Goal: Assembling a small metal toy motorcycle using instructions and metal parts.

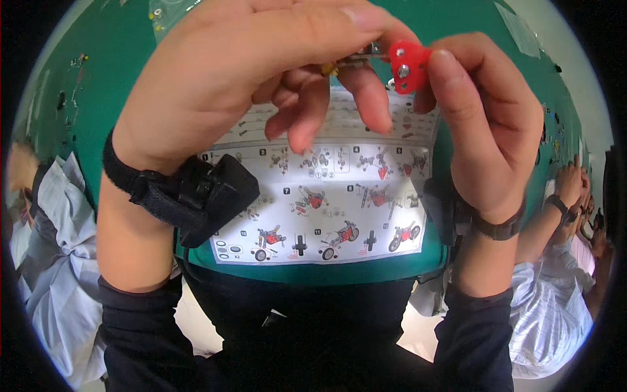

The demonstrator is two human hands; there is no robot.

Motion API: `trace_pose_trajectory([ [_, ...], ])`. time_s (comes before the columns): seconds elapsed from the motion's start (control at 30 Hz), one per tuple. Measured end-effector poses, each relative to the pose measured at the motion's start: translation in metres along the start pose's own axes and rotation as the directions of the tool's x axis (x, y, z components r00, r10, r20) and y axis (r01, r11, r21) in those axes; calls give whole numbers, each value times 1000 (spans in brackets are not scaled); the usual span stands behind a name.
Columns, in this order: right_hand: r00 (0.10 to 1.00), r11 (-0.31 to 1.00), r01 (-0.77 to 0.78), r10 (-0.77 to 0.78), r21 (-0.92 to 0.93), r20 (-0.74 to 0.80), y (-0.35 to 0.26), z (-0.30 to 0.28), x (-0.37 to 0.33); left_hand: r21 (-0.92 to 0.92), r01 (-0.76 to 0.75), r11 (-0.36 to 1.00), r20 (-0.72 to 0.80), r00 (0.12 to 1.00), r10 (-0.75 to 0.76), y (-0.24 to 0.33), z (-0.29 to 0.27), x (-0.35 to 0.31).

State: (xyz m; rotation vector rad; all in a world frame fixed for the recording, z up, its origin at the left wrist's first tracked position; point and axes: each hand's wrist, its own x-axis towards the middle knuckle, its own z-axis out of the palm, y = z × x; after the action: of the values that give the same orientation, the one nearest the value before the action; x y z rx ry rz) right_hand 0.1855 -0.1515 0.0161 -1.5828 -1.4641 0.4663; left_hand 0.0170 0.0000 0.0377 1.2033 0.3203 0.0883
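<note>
Above the far part of the table, my right hand point(486, 124) pinches a red perforated plate point(402, 57) between thumb and fingers. A round silver screw head or pin shows in its middle hole. My left hand point(241, 65) is closed with thumb and forefinger on a small metal model assembly point(356, 61) with a yellow bit at one end; its other fingers hang loosely below. The assembly reaches to the red plate, but whether the two are joined cannot be made out. Much of the assembly is hidden by my left fingers.
Below my hands, a printed instruction sheet point(313, 222) with pictures of a model motorcycle lies on the green table point(150, 59). A clear plastic bag point(171, 14) with small yellow pieces is at the far left. Small loose parts point(73, 95) lie further left. Other people sit at both sides.
</note>
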Motion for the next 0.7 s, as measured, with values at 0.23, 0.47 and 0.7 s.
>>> trace_pose_trajectory([
  [0.23,998,992,-23,30,-123,55,-2,-6,10,228,-73,971,-58,994,88,-17,3,4],
  [0.47,989,986,-148,149,-79,8,5,-1,11,453,33,891,-249,964,91,-21,8,10],
  [0.7,983,983,-180,181,-32,30,0,6,11,459,56,887,-216,975,50,-13,1,9],
])
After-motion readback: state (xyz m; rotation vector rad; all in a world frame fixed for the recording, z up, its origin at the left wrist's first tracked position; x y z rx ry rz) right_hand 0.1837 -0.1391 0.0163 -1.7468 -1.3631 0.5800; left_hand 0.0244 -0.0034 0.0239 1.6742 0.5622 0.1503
